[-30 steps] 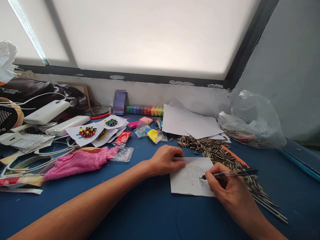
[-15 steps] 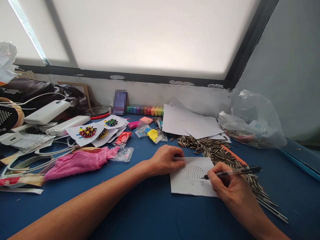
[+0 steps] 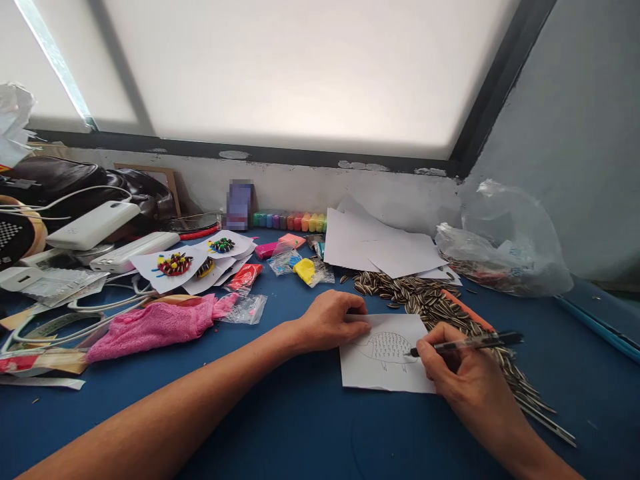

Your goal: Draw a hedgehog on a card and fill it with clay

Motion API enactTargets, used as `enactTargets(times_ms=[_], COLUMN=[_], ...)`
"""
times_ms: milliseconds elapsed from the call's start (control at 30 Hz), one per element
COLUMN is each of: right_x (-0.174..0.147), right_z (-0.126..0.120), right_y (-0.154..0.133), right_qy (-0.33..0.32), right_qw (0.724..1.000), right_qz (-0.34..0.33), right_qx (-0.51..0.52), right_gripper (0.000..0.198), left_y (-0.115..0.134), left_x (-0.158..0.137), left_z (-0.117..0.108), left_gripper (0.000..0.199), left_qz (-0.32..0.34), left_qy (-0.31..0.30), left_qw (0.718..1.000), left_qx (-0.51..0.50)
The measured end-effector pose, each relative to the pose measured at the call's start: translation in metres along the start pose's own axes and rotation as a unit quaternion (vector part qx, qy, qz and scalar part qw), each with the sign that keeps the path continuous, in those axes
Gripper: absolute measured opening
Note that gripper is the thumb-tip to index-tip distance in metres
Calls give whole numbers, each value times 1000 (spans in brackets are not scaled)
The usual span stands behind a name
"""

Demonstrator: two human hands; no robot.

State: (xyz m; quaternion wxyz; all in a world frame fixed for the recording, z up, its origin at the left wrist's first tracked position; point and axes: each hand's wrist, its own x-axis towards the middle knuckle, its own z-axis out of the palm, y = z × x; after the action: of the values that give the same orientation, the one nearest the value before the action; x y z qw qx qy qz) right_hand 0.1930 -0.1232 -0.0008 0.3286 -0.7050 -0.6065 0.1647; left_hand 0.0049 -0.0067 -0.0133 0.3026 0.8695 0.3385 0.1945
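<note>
A small white sheet of paper (image 3: 370, 375) lies on the blue tabletop, bearing a line drawing of a rounded animal with short marks filling its body and thin legs below. My left hand (image 3: 333, 321) rests on the paper's upper left corner, thumb and fingers apart, pressing it flat. In my right hand (image 3: 457, 367) is a black pen (image 3: 473, 342), closed in a writing grip. Its tip touches or hovers just over the drawing's right side; I cannot tell which. Striped sunflower seeds (image 3: 400, 290) are heaped behind the paper and run beside my right hand.
Blank white sheets (image 3: 383, 243) are stacked behind the seeds, with a clear plastic bag (image 3: 510, 253) to their right. Leftward lie bagged yellow clay (image 3: 305, 270), seed-decorated papers (image 3: 173, 265), a pink cloth (image 3: 155, 327) and white power banks (image 3: 95, 225). Coloured clay packs (image 3: 290, 221) line the wall.
The pen tip has shifted very slightly within the drawing's right side. My left hand stays in place on the paper.
</note>
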Motion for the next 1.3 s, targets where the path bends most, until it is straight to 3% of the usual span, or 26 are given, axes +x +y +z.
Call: enactTargets(times_ms=[933, 1300], right_x=[1, 3], right_z=[1, -9], right_y=[-2, -7], right_qy=[7, 26], right_qw=[1000, 1000], right_qz=[-17, 5], right_qx=[7, 4], right_gripper=[26, 28], left_y=[4, 2], left_x=[-1, 0], left_z=[-3, -4], left_gripper=[11, 11], left_qz=[-4, -5], left_qy=[-4, -9], left_qw=[1000, 1000], left_qx=[3, -3])
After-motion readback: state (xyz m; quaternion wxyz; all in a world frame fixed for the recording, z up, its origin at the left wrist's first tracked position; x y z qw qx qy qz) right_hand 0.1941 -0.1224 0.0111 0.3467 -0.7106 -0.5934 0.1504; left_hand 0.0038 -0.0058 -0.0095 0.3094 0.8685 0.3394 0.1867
